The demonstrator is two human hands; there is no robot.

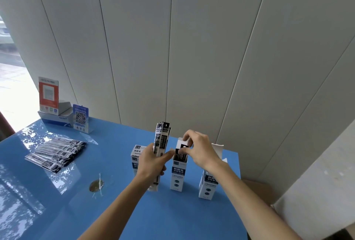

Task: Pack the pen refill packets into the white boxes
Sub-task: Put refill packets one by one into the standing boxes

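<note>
Three tall white boxes stand upright on the blue table (115, 191). My left hand (151, 160) grips an upright bundle of pen refill packets (161, 139), its foot on the table in front of the left box (136, 158). The middle box (178, 174) is open at the top, with black packet ends showing inside. My right hand (197, 148) pinches a packet top (182, 146) at that box's mouth. The right box (208, 184) stands with its lid flap raised. A fanned pile of loose refill packets (55, 153) lies at the left.
At the table's far left corner stand a red-and-white sign (48, 94) on a white box and a blue QR-code stand (80, 118). A round grommet with a clear scrap (96, 185) sits in the tabletop. A cardboard carton (259, 187) lies past the table's right edge, below a panelled wall.
</note>
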